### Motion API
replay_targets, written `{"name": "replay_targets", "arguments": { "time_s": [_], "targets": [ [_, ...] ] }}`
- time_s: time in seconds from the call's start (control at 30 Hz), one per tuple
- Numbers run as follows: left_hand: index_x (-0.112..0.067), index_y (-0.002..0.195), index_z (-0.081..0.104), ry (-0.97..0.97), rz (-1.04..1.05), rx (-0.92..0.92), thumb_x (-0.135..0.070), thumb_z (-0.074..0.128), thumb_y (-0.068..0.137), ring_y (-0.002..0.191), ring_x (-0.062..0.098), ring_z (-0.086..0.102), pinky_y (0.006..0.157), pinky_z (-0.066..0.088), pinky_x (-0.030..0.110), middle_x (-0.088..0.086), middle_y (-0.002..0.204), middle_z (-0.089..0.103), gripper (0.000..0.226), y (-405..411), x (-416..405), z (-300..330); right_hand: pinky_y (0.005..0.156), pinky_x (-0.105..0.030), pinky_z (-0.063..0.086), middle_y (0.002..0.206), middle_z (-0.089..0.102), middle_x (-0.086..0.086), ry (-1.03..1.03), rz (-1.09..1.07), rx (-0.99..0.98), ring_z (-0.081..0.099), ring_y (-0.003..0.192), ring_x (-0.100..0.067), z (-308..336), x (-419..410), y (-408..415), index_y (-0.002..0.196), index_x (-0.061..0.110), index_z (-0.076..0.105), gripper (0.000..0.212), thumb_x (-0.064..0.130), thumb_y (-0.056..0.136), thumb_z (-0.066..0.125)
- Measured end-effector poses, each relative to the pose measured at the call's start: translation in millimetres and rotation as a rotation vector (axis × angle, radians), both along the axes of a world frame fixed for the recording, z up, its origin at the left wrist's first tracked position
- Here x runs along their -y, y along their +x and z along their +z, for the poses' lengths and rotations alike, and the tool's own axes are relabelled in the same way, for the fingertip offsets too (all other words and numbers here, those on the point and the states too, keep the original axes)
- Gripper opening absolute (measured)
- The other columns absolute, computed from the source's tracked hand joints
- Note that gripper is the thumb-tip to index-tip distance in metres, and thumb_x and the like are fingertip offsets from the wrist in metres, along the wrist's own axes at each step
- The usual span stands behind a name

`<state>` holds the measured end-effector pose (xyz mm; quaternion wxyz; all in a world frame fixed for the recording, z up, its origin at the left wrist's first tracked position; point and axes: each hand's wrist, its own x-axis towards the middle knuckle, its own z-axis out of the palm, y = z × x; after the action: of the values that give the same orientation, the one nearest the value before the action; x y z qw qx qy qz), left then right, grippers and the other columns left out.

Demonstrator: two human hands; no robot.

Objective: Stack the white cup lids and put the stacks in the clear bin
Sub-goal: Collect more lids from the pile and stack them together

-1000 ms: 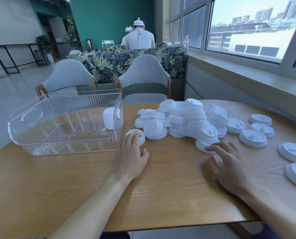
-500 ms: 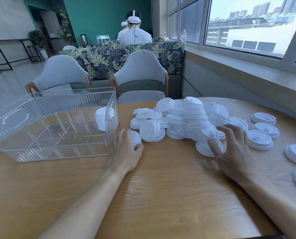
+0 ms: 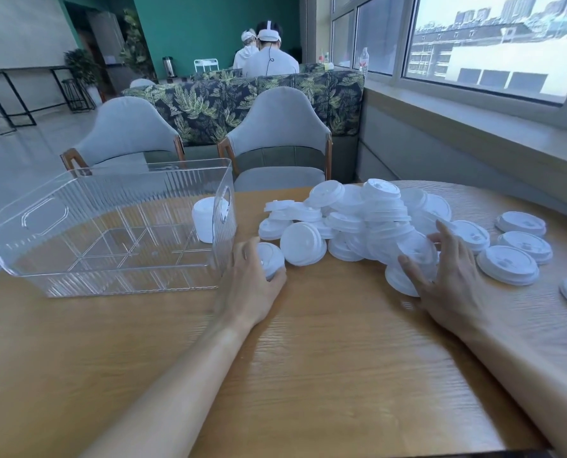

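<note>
The left hand (image 3: 254, 285) is curling round a single round white plastic lid (image 3: 270, 259) beside the clear ribbed plastic bin (image 3: 60, 206); the right hand (image 3: 441, 276), fingers spread, is apparently pressing the heaped white lids (image 3: 374, 223) on the wooden worktop (image 3: 325, 375).

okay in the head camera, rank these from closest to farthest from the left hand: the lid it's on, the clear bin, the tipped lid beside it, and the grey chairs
1. The single lid, under the left hand.
2. Clear bin, just left; tipped lid, just right: too close to call.
3. Grey chairs, beyond the table's far edge.
</note>
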<state>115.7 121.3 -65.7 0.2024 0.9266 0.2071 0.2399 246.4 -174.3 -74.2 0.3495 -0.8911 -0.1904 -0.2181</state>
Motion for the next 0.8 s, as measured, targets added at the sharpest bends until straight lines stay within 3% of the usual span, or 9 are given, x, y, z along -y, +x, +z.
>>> {"name": "replay_targets", "arguments": {
  "time_s": [0.17,0.3,0.5,0.67,0.8],
  "targets": [
    [-0.02,0.15,0.036,-0.003,-0.019,0.031,-0.052,0.067,0.092,0.132,0.023,0.047,0.098,0.046,0.037,0.001,0.144,0.043,0.073,-8,2,0,0.102,-0.049,0.044,0.134,0.046,-0.005,0.013,-0.039,0.005,0.043,0.127,-0.026,3,4,-12,0.152,0.017,0.026,0.091,0.073,0.084,0.051],
    [-0.022,0.15,0.038,-0.012,-0.058,0.034,-0.059,0.066,0.091,0.138,0.02,0.043,0.106,0.044,0.04,-0.002,0.148,0.044,0.076,-11,0,-3,0.102,-0.043,0.039,0.137,0.043,-0.006,0.006,-0.052,-0.004,0.04,0.131,-0.026,1,9,-22,0.149,0.016,0.035,0.088,0.069,0.081,0.052],
    [-0.028,0.152,0.036,-0.058,-0.112,0.108,-0.054,0.07,0.09,0.136,0.016,0.042,0.102,0.043,0.035,-0.005,0.149,0.045,0.075,-22,6,0,0.104,-0.036,0.035,0.136,0.04,-0.004,0.044,-0.026,0.016,0.037,0.133,-0.024,-1,14,-36,0.148,0.019,0.039,0.079,0.065,0.088,0.057],
    [-0.024,0.149,0.042,0.058,-0.189,0.25,-0.048,0.072,0.091,0.132,0.018,0.046,0.108,0.044,0.04,-0.005,0.145,0.048,0.07,-32,17,1,0.101,-0.031,0.035,0.138,0.04,-0.002,0.129,0.022,0.057,0.041,0.132,-0.021,4,12,-57,0.146,0.018,0.043,0.077,0.063,0.086,0.058],
    [-0.026,0.146,0.044,0.114,-0.226,0.269,-0.056,0.069,0.087,0.126,0.017,0.049,0.104,0.046,0.04,-0.007,0.14,0.05,0.07,-38,25,2,0.098,-0.014,0.028,0.134,0.04,0.008,0.174,0.115,0.04,0.043,0.125,-0.009,8,3,-81,0.145,0.017,0.046,0.082,0.066,0.079,0.057]
  ]
}}
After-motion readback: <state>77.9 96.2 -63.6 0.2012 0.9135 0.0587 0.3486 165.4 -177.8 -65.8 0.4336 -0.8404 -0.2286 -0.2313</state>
